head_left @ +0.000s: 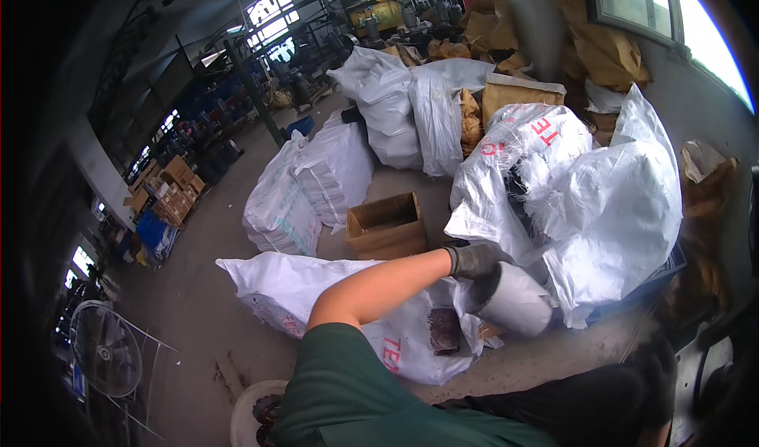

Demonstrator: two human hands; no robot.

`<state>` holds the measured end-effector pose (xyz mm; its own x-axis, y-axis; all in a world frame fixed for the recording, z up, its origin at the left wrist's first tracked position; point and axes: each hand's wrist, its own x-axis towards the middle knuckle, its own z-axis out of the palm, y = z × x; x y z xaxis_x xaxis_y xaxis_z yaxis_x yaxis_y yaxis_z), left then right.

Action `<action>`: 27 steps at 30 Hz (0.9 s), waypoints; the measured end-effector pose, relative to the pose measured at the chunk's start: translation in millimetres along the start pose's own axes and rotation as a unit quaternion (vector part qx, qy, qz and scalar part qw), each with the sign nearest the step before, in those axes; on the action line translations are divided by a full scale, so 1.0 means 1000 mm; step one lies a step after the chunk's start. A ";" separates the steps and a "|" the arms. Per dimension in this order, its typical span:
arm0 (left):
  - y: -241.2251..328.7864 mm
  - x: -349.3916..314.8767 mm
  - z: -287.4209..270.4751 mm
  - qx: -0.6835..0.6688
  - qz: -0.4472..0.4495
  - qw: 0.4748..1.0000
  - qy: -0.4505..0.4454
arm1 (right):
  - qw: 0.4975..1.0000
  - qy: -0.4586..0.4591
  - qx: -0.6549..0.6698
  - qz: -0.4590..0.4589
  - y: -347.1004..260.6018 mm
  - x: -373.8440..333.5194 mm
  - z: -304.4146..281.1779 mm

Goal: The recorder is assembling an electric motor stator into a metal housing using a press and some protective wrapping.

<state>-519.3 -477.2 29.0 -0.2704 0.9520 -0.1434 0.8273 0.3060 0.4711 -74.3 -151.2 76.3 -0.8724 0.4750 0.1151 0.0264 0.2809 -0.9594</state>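
Observation:
My left hand point(475, 260), in a dark grey glove, reaches across to the right with its fingers closed on the rim of a grey cylinder point(518, 301). The cylinder is hollow-looking, tilted, with its dark end toward the left. Just below and left of it lies a white woven sack point(316, 277) with red print. A dark reddish-brown piece point(444, 332) shows on that sack. At the lower right, a dark, blurred shape seems to be my gloved right hand point(655, 368), beside a grey metal part point(700, 376); its fingers cannot be made out.
An open cardboard box point(386, 230) stands beyond my left arm. Large white sacks point(613, 210) fill the right, one over a blue crate point(644, 289). Wrapped white bundles point(285, 194) stand farther left. A wire fan point(107, 352) is at the left, and a round pale stool point(247, 415) stands near me.

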 end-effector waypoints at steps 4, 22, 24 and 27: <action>0.027 0.076 0.044 -0.082 0.133 0.978 0.139 | 0.964 -0.113 0.224 0.090 0.055 0.077 0.056; 0.157 0.164 0.228 -0.810 -0.026 0.582 0.066 | 0.883 0.094 0.413 0.202 0.212 0.082 0.018; 0.157 0.166 0.223 -0.888 0.046 0.456 -0.011 | 0.879 0.154 0.410 0.188 0.188 0.082 0.029; 0.152 0.166 0.224 -0.907 0.083 0.411 -0.035 | 0.915 0.115 0.356 0.152 0.185 0.081 0.031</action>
<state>-328.4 -270.4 -118.0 -0.2176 0.9757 0.0270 -0.9142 -0.2134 0.3444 -155.8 -86.9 -99.5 -0.7496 0.6269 -0.2123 -0.1449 -0.4684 -0.8716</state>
